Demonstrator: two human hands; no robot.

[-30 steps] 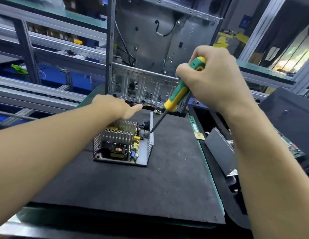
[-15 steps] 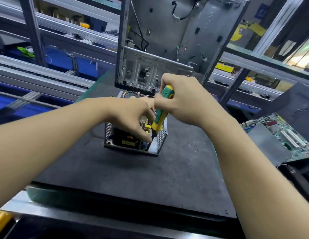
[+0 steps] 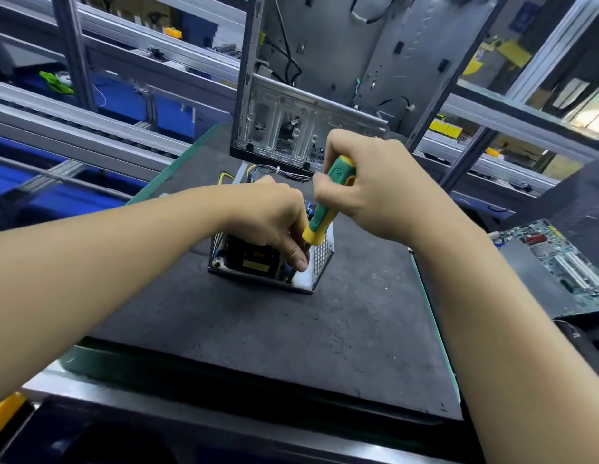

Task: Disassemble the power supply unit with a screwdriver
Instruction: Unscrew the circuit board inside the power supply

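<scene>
**Both hands at the open power supply unit**

Both hands met over the power supply unit point(image 3: 321, 259), which sat on the dark mat point(image 3: 257, 336) towards its far side, top cover off and its board and components exposed. The right hand point(image 3: 375, 195) was wrapped around the green upper part of the screwdriver point(image 3: 324, 212), fingers curled tight on the handle. The tool pointed steeply down into the unit near its perforated right wall. Its shaft and tip were hidden.

The left hand point(image 3: 274, 212) reached in from the left, fingers bent downward inside the casing, with the thumb touching or just beside the yellow lower end of the handle. Whether it pinched the shaft or a part of the unit could not be told.

A bundle of coloured wires point(image 3: 284, 172) trailed from the unit's far end towards an upright, gutted computer case point(image 3: 324, 78) just behind it. A green motherboard point(image 3: 559, 259) lay off the mat to the right.
</scene>
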